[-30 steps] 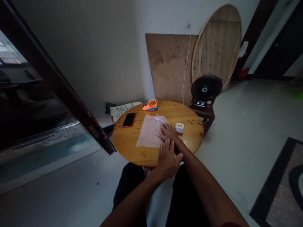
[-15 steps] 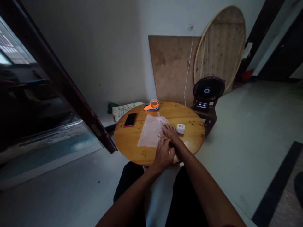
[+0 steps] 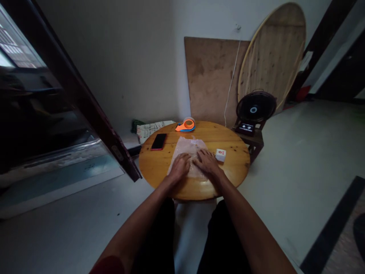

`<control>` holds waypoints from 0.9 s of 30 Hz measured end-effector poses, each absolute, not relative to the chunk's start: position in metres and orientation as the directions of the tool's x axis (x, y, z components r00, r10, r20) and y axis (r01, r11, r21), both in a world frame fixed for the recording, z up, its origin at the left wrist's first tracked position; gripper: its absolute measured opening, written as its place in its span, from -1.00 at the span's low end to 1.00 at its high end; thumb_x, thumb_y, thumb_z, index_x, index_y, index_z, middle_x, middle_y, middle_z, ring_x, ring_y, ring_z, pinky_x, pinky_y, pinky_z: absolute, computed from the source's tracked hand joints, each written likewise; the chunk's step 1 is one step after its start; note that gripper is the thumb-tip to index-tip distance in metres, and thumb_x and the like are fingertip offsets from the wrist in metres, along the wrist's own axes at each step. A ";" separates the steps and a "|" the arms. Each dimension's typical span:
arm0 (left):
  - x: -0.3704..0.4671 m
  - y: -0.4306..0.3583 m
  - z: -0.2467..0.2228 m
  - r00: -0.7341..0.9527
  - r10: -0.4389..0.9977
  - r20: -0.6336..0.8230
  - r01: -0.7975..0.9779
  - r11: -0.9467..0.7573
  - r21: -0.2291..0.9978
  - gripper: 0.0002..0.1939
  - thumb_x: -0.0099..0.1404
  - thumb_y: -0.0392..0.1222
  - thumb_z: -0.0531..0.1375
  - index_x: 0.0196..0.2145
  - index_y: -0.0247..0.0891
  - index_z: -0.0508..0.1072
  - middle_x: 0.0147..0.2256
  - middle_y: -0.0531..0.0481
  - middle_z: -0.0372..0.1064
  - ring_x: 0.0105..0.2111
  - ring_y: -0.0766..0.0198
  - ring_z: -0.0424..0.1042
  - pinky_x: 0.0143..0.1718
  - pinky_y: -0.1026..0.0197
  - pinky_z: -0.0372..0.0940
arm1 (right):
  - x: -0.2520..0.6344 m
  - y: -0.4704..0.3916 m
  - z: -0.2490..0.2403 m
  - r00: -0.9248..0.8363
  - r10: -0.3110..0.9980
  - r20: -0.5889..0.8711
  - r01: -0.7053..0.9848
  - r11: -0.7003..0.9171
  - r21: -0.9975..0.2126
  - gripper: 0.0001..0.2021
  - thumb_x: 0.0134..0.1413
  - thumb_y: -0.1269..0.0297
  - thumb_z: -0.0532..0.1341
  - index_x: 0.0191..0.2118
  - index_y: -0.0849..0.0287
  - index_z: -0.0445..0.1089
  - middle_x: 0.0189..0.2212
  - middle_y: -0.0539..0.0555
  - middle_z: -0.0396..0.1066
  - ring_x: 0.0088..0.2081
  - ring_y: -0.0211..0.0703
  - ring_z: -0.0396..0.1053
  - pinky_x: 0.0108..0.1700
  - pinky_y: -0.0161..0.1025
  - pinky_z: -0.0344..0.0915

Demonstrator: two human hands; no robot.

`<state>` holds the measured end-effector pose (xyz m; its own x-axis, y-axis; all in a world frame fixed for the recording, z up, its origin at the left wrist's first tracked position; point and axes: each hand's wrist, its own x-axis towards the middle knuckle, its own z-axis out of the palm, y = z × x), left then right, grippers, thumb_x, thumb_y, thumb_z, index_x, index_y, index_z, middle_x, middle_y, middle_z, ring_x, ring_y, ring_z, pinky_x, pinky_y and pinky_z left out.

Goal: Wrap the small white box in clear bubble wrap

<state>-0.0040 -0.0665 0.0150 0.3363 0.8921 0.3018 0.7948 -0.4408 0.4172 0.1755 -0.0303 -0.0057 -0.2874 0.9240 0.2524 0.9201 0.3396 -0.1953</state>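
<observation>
A sheet of pinkish, translucent bubble wrap [image 3: 186, 145] lies spread on the round wooden table [image 3: 154, 167]. On its left part rests my left hand [image 3: 181, 164], fingers loosely bent and pointing forward. My right hand [image 3: 205, 161] presses on the right part, its fingers spread over the sheet. Neither hand has lifted anything off the table. Just right of my right hand stands a small white box [image 3: 220, 155] with a red mark. Farther back sits an orange and blue tape dispenser [image 3: 186, 125] with a roll in it.
A dark phone [image 3: 159, 141] in a red case lies at the table's left. Behind on the right, a black fan [image 3: 256, 110] and a lit device [image 3: 245, 127] stand on a wooden chair [image 3: 253, 141]. A board [image 3: 211, 76] and a round tabletop [image 3: 276, 57] lean against the wall.
My left hand has moved left, away from my right hand, onto the sheet's left part. The right hand stays on the right part. The view has shifted slightly.
</observation>
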 end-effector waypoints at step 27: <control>-0.021 -0.076 0.007 0.581 0.800 0.148 0.760 -0.598 0.253 -0.35 0.29 0.23 0.00 0.25 -0.08 0.16 0.33 -0.12 -0.04 0.33 -0.07 -0.10 0.29 -0.22 -0.21 | 0.175 -0.029 -0.011 -0.242 0.908 0.342 0.933 0.315 -0.177 -0.59 0.29 0.29 -0.11 0.13 0.29 0.27 0.15 0.25 0.24 0.13 0.01 0.16 0.19 -0.14 0.01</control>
<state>-0.0215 -0.0759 0.0065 0.5809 0.8004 0.1478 0.7602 -0.5984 0.2531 0.1754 -0.0290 -0.0106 -0.2416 0.9080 0.3424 0.9326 0.3147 -0.1766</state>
